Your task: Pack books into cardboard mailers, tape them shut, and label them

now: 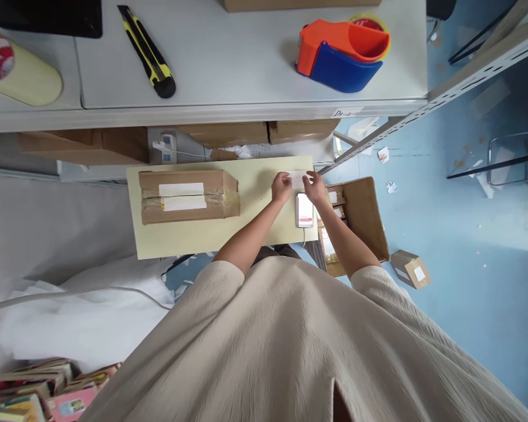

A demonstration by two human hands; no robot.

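Observation:
Between my two hands a small white paper slip (297,179) is stretched flat above the pale yellow table (257,231). My left hand (282,186) pinches its left end, and my right hand (314,186) pinches the right end. Any print on the slip is too small to read. Just below it lies a phone (305,210) with a lit screen and a cable at its lower edge. To the left, a taped cardboard box (189,196) with a white label rests on the same table, apart from my hands.
An open carton (367,217) holding smaller boxes stands right of the table; a small box (410,269) sits on the floor. On the shelf above are a utility knife (147,53), an orange-and-blue tape dispenser (343,55) and a tape roll (30,73). White wrapping (83,322) lies lower left.

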